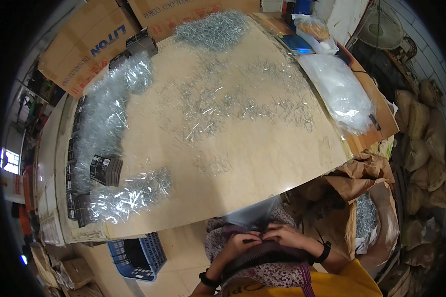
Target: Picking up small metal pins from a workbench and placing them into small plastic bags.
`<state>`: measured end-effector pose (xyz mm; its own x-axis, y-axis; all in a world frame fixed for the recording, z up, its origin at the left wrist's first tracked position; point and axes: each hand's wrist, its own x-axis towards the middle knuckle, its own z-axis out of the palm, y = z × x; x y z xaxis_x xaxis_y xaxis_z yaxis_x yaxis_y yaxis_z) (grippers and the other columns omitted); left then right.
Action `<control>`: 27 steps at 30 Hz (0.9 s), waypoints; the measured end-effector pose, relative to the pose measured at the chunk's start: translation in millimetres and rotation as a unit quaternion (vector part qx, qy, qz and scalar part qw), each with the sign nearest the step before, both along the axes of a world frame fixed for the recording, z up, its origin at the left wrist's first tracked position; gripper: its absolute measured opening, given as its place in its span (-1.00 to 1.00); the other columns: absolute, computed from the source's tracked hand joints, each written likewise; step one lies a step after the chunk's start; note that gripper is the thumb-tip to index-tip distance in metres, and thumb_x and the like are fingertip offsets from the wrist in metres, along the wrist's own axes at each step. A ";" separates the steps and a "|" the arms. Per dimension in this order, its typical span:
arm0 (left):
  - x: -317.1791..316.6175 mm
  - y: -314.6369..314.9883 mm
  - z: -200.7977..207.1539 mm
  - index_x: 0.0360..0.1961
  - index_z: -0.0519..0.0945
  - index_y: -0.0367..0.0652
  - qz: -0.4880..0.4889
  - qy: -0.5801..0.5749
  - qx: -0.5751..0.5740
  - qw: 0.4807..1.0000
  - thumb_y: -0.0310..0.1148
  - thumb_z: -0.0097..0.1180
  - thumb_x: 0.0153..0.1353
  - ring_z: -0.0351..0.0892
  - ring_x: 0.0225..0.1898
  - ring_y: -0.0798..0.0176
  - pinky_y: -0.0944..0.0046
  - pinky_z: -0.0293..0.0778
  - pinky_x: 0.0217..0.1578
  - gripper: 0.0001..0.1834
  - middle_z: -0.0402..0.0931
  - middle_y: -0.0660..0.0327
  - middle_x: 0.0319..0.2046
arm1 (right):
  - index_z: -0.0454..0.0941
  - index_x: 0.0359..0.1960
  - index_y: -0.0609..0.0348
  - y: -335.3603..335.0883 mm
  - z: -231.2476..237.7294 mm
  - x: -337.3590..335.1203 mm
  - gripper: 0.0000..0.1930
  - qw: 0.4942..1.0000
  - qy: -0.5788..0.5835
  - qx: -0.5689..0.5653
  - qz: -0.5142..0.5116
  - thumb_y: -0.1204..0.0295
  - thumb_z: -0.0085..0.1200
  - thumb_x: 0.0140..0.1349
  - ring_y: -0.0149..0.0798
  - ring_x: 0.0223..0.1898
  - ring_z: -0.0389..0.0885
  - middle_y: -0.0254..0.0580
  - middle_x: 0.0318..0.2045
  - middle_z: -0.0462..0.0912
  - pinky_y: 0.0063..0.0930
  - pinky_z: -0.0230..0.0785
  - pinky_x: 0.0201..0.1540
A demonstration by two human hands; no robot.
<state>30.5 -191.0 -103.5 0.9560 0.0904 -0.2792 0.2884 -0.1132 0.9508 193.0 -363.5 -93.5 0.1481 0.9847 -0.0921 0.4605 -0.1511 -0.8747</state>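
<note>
Over my lap, below the near edge of the table, both hands work close together. My left hand [244, 243] has its fingers bent and pinched at the near edge of a clear plastic bag [252, 213]. Beside it, my right hand [286, 234] pinches the same edge, its fingertips nearly meeting the left ones. The bag stretches away from my fingers toward the table edge; its contents, if any, cannot be made out. Thin silvery metal pins [203, 116] lie scattered over the pale tabletop [248, 178], with a dense heap [213, 30] at the far end.
Filled clear bags [101, 123] line the table's left side, with a stack of dark cards [106, 170] among them. On the right lie a pile of clear bags [339, 91] and a blue scale [296, 43]. A blue basket [156, 255] and a paper sack of pins [365, 218] stand below.
</note>
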 end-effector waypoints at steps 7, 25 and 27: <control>11.7 17.3 90.0 -0.07 0.59 -0.22 0.119 0.015 -0.030 0.992 -0.53 0.23 0.14 0.61 -0.08 0.25 0.32 0.52 -0.08 -0.70 0.62 0.06 -0.16 | 0.65 -0.23 0.04 35.7 75.9 23.7 -0.64 0.991 0.057 0.120 -0.028 0.73 0.07 -0.05 -0.12 -0.33 0.59 -0.18 -0.36 0.59 -0.33 0.44 -0.33; 54.8 86.6 113.7 0.06 0.42 -0.29 0.325 -0.135 -0.003 0.936 -0.67 0.27 0.05 0.60 -0.14 0.30 0.36 0.53 -0.12 -0.48 0.60 0.11 -0.20 | 0.50 -0.20 0.23 158.1 123.7 66.7 -0.87 0.965 0.041 0.217 -0.139 0.58 0.03 0.22 -0.10 -0.22 0.57 -0.10 -0.25 0.58 -0.42 0.39 -0.15; 55.1 91.8 115.2 0.02 0.42 -0.26 0.371 -0.145 -0.010 0.917 -0.66 0.28 0.04 0.60 -0.15 0.29 0.34 0.53 -0.10 -0.51 0.60 0.12 -0.21 | 0.48 -0.01 0.14 175.8 127.4 85.0 -0.72 0.955 -0.134 0.200 -0.172 0.41 0.04 0.25 0.04 0.10 0.45 -0.04 -0.01 0.55 -0.16 0.29 0.11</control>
<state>85.6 -99.2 11.8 0.6672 0.7441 -0.0325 0.0144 0.0308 0.9994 278.0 -187.7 33.9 0.4348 0.8222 0.3674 0.6597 -0.0130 -0.7515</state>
